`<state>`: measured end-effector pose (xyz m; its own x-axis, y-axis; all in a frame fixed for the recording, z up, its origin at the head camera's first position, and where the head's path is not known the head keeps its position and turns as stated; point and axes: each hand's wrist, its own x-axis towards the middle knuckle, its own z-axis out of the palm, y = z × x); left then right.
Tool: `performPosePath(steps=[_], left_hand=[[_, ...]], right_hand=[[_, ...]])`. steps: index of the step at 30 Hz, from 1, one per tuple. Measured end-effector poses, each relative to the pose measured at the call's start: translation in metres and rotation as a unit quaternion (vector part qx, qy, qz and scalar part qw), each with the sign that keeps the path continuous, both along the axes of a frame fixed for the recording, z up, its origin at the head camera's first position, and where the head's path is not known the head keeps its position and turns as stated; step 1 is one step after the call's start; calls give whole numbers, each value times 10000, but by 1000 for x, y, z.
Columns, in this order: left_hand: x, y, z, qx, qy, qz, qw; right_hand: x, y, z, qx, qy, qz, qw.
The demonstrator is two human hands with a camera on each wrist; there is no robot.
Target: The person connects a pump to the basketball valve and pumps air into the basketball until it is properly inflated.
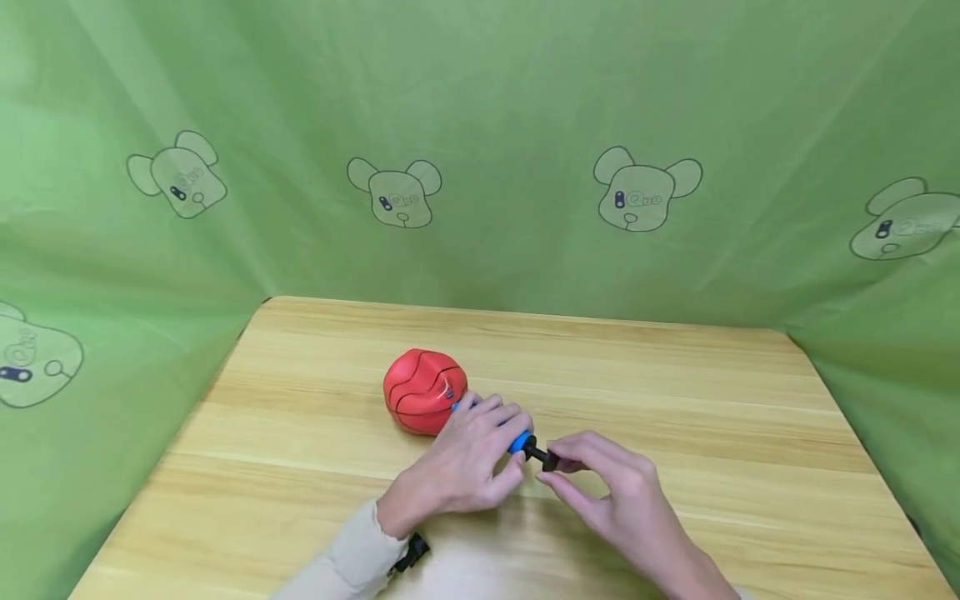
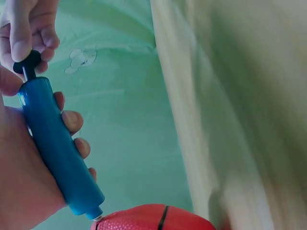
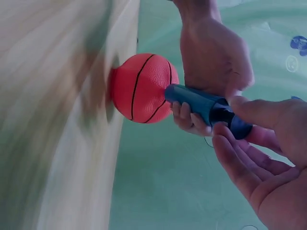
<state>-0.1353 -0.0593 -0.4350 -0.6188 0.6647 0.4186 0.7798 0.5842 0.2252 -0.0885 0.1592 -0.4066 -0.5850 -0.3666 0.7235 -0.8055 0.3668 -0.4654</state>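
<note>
Blue pump (image 2: 62, 143) in the left hand (image 1: 476, 454), its fingers curled round the barrel so that the fingertips show along the far side, the thumb near the barrel's top end. In the head view the pump lies slantwise, its nozzle end toward ten o'clock and its black handle (image 1: 551, 461) toward four o'clock. A short length of black rod (image 1: 537, 452) shows between barrel and handle. The right hand (image 1: 622, 492), at four o'clock from the left, has thumb and fingertips closed on the handle in a pinch.

The barrel is smooth and glossy, narrowing to a small nozzle, with a bit of metal at its tip meeting the red ball (image 1: 420, 396). That contact sits at the very edge of the left wrist view, so I cannot fairly say how deep the tip goes. The ball rests on the wooden table (image 1: 637, 367), between ten and eleven o'clock from the left hand; it is marked with black curved lines and looks uneven, its upper side creased rather than fully round.

At seven o'clock from the left hand are a pale sleeve (image 1: 348, 546) and, beside it, a small black object (image 1: 411, 552). Green cloth (image 1: 510, 83) printed with bear heads hangs at twelve o'clock.
</note>
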Motion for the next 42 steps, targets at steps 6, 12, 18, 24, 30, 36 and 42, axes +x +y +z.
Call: performPosePath(steps=[6,12,18,24,30,36,42], left_hand=[[0,-1,-1,8,-73,-29,10000],[-2,-4,4,28,-97,50,9999],[-1,-4,4,-9,-96,-59,9999],[-3,0,0,-274,38,10,9996],[-3,-1,0,-88,-51,-51,9999],[-5,-3,2,74,7,-13,10000],[-4,-6,6,210,-69,9,9998]], right_hand=[[16,19,17,-2,-186,-59,9998],[38,40,38,-566,144,-47,9983],[27,26,24,-305,413,111,9986],[4,5,-7,36,79,19,10000],[2,4,-8,-68,3,-12,10000],[24,28,22,-570,242,131,9980],[30,31,37,-971,390,441,9935]])
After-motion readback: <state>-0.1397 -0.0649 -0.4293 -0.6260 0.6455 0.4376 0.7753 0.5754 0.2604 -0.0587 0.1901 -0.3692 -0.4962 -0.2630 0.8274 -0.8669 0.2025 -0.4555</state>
